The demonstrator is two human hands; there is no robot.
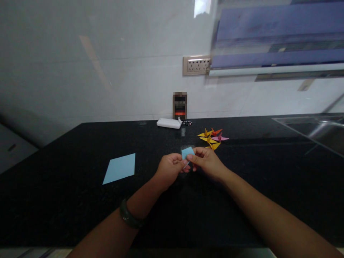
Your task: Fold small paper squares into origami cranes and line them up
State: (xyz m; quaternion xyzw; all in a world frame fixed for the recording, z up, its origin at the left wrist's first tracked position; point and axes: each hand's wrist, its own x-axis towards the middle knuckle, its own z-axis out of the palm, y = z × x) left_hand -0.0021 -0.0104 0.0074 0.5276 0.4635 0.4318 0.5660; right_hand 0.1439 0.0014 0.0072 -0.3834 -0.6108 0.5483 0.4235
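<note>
My left hand and my right hand meet over the black counter, and both pinch a small folded piece of light blue paper between thumb and fingers. The paper stands up between the two hands, its lower part hidden by my fingers. A dark band is on my left wrist. A flat light blue paper sheet lies on the counter to the left of my left hand. Just beyond my right hand sits a cluster of folded paper cranes in yellow, orange and pink.
A white flat box lies at the back of the counter against the wall, with a dark upright box behind it. A wall socket is above. A steel sink is set into the counter at the far right.
</note>
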